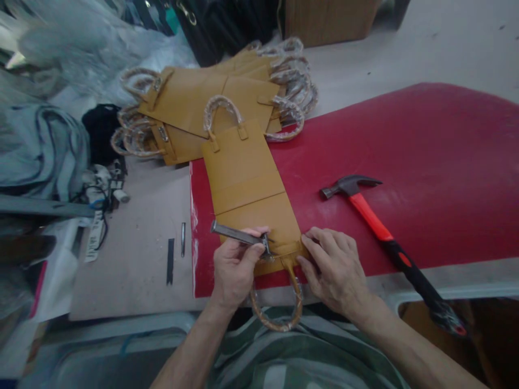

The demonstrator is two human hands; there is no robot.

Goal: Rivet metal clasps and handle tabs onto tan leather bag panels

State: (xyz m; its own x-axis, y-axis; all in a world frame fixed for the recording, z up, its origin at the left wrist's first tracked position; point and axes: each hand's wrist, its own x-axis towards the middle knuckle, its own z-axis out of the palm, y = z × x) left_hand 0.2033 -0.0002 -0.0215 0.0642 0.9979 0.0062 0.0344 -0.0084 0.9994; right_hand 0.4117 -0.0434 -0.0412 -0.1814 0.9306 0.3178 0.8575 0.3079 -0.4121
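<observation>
A tan leather bag panel (pixel 249 167) lies in front of me on a red mat, with one plastic-wrapped handle at its far end and another wrapped handle (pixel 299 302) at the near end. My left hand (pixel 237 270) grips a metal punch (pixel 233 232) with a square shank, tilted low over the near end. Its working end is close to the fingers, and I cannot tell whether it touches the leather. My right hand (pixel 334 265) has thumb and fingers closed at the panel's near right edge, by the folded flap (pixel 290 248).
A claw hammer (pixel 368 216) rests on the red mat (pixel 425 162), its grip past the table edge. More tan panels (pixel 211 89) with wrapped handles are piled behind. Left lie a dark flat strip (pixel 170 262) and a thin metal rod (pixel 183 239). A cardboard box (pixel 328 21) stands at the back.
</observation>
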